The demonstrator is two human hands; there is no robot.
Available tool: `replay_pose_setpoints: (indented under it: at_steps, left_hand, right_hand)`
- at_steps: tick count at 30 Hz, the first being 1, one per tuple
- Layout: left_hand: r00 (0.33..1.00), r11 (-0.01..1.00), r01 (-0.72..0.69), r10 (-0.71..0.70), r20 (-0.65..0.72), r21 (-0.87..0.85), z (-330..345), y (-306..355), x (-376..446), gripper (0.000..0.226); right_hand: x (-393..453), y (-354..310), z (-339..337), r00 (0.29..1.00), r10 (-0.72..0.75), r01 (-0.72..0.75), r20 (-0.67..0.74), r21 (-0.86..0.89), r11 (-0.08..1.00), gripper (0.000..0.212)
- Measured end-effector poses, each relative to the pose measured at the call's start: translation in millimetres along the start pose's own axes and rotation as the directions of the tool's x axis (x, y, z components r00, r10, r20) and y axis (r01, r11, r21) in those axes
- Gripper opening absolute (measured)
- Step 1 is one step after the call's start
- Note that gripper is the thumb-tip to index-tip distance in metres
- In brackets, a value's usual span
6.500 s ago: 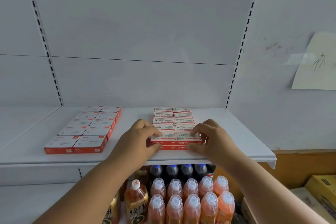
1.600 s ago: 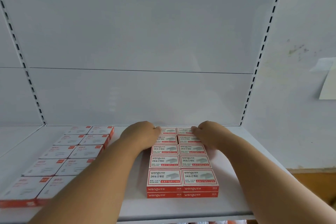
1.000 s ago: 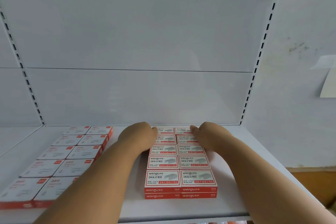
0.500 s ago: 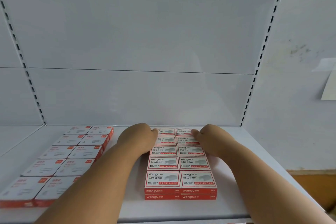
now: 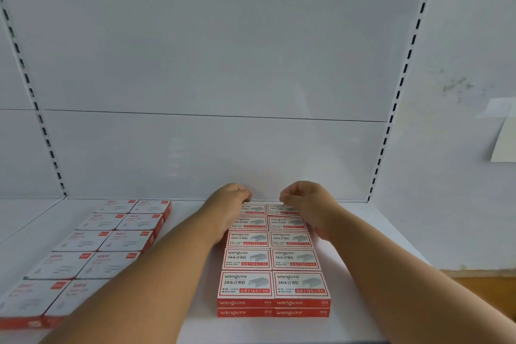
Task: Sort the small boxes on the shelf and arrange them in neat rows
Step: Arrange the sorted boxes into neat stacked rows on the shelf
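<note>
Both hands hover curled over the far end of the red-and-white cardboard staple boxes (image 5: 273,257) — left hand (image 5: 227,204), right hand (image 5: 305,201) — grasping nothing visible.

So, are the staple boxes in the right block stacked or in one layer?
Stacked: the right block of staple boxes shows two red front edges, one above the other.
</note>
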State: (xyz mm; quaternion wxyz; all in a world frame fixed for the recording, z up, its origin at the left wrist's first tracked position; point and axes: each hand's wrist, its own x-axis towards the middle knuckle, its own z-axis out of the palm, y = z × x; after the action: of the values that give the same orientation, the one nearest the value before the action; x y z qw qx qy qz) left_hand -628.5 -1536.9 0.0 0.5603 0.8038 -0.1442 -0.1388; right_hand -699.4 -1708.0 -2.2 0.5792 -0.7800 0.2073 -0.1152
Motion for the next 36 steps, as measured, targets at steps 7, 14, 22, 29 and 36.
replay_pose_setpoints:
  at_steps: [7, 14, 22, 29, 36]
  left_hand:
    - [0.992, 0.968, -0.121, 0.109, 0.066, 0.220, 7, -5, 2, 0.025]
    - [0.987, 0.942, -0.163, 0.156, 0.049, 0.293, 8, -8, 4, 0.015]
    - [0.988, 0.964, -0.153, 0.144, 0.057, 0.217, 6, -7, 3, 0.021]
    - [0.987, 0.973, -0.155, 0.146, 0.065, 0.170, 5, -6, 1, 0.023]
    - [0.983, 0.956, -0.166, 0.140, 0.121, 0.244, 6, -5, 2, 0.016]
  right_hand:
    - [-4, 0, 5, 0.994, -0.068, 0.067, 0.084, 0.016, 0.998, 0.009]
    - [-5, 0, 8, 0.978, -0.140, 0.155, 0.153, -0.094, 0.983, 0.006]
    - [-7, 0, 9, 0.992, -0.095, 0.090, 0.087, 0.054, 0.994, 0.006]
    - [-3, 3, 7, 0.998, -0.057, 0.052, 0.025, 0.168, 0.984, 0.004]
    - [-4, 3, 10, 0.987, -0.148, 0.155, 0.069, -0.110, 0.982, 0.005]
